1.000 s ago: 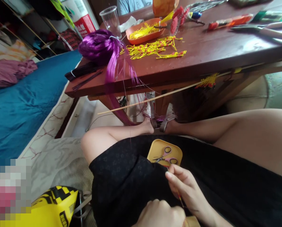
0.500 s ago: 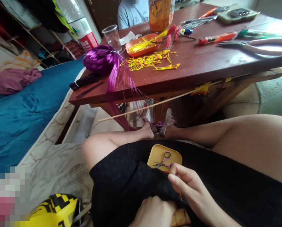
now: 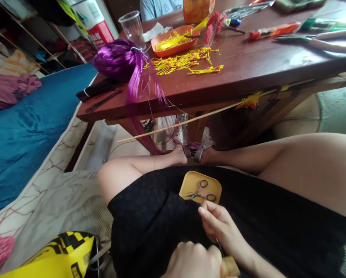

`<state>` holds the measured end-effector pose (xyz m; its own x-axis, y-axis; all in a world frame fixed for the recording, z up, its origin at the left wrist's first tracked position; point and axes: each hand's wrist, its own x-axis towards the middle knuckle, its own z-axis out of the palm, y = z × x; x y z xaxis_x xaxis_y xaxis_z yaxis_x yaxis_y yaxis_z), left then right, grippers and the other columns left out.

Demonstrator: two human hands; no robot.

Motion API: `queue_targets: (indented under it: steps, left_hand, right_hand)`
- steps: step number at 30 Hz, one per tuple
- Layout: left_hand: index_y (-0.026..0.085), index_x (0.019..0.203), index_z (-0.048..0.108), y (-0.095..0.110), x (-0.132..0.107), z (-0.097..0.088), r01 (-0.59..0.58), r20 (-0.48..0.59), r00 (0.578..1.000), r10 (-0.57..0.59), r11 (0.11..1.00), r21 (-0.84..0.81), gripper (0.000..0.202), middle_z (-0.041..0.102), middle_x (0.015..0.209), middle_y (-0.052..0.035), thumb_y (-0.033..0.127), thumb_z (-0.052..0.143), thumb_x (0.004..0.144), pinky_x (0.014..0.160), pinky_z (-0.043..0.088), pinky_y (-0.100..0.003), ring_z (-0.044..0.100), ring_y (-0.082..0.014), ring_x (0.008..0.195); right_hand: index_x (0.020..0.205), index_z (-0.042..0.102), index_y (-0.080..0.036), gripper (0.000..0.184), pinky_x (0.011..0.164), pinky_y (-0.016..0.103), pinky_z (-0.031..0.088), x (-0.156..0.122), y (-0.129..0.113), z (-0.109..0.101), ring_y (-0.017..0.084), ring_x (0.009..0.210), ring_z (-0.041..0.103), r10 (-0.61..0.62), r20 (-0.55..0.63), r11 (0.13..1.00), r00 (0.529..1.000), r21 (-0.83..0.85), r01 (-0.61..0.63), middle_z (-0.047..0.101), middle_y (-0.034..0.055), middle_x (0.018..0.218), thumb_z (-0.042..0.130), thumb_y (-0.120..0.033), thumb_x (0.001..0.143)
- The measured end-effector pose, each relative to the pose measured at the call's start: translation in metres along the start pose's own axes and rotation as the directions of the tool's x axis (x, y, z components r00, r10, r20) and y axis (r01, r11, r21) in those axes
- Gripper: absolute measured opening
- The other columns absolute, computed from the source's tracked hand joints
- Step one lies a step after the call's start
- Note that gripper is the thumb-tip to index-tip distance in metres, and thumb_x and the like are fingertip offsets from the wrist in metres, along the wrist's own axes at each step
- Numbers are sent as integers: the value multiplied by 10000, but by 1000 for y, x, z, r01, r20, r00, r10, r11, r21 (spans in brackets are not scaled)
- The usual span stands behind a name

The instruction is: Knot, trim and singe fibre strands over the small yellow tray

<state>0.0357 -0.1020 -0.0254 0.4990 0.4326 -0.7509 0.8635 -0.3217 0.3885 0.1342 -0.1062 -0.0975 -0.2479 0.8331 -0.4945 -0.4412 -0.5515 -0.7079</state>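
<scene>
Low over the dark skirt, my right hand (image 3: 223, 226) pinches a thin red-and-yellow cord (image 3: 217, 240) between thumb and fingertips. The cord runs down toward my left hand (image 3: 193, 260), which is curled into a fist, knuckles up. Beside that fist a tan, wooden-looking piece (image 3: 230, 267) shows in part; the left fingers are closed by it, and their grip is hidden. Just beyond my right fingertips, a yellow tray (image 3: 187, 185) rests on the skirt. Pink-handled scissors (image 3: 202, 189) lie in the tray.
A red-brown table (image 3: 248, 69) bears purple thread (image 3: 115, 61), knotted yellow cords (image 3: 184, 63), an orange dish (image 3: 173, 49), a plastic cup (image 3: 131, 29) and pliers (image 3: 332, 42). A thin stick (image 3: 178, 124) hangs along its edge. Another person's shirt (image 3: 161, 8) shows behind.
Both hands shift slightly; the left fist rises a little toward the right hand, and more cord shows below the right fingers. The scissors are less covered. The view tilts down.
</scene>
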Motion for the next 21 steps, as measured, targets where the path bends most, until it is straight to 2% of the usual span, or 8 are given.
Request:
queue_targets:
  steps: [5,9,12,14,15,17,18,21]
  left_hand:
    - [139,786,689,-3,0,9,-58,-133,990,45,993,-99,482,704,630,-123,571,474,766,518,463,-303,653,-261,537]
    - [146,803,687,-3,1,10,-20,-103,995,6,990,-141,469,697,646,-119,566,484,755,535,457,-312,644,-266,566]
    - [148,812,681,-6,3,4,39,-65,996,-53,978,-203,449,686,669,-116,550,491,749,543,444,-322,635,-283,598]
    - [153,858,657,-12,4,-1,18,-145,987,-72,941,-339,427,656,652,-78,538,519,735,549,429,-301,611,-252,598]
    - [160,920,631,-17,4,-4,-38,-217,974,-65,898,-438,432,637,657,-52,535,539,727,554,420,-283,592,-223,601]
    - [175,1083,537,-27,4,-7,-207,-358,933,-37,760,-617,519,591,680,-8,542,571,717,553,401,-245,539,-161,592]
    - [182,1148,478,-33,4,-7,-283,-404,914,-23,676,-680,575,564,688,8,553,573,718,539,390,-228,506,-132,567]
    - [195,1184,391,-43,8,-5,-376,-417,909,15,465,-801,628,482,682,42,602,538,730,430,323,-185,369,-54,424]
  right_hand:
    - [594,367,-214,436,311,160,127,2,8,-2,21,322,160,28,-14,1000,1000,11,-27,302,-133,367,604,-558,719]
    - [584,357,-222,445,307,171,139,6,10,0,27,309,157,15,-36,1000,999,-7,-16,285,-134,358,592,-577,715]
    - [583,370,-217,434,339,184,154,6,-5,-1,41,353,169,-60,-79,998,995,-40,57,268,-124,400,586,-564,730]
    - [578,402,-203,415,383,192,198,1,-25,-5,59,418,215,-165,-123,983,979,-102,153,296,-98,467,590,-530,749]
    - [574,423,-197,401,410,199,228,-3,-36,-8,71,454,247,-232,-141,966,962,-149,211,329,-80,506,590,-509,762]
    - [585,460,-201,374,439,220,262,-11,-56,-17,96,490,295,-435,-191,868,880,-350,353,364,-57,538,541,-491,806]
    - [593,469,-206,360,440,227,263,-14,-64,-22,104,493,302,-495,-212,823,843,-426,376,367,-53,541,529,-482,816]
    - [606,471,-215,346,434,240,252,-16,-80,-38,112,483,304,-551,-306,782,776,-514,352,360,-53,522,524,-485,816]
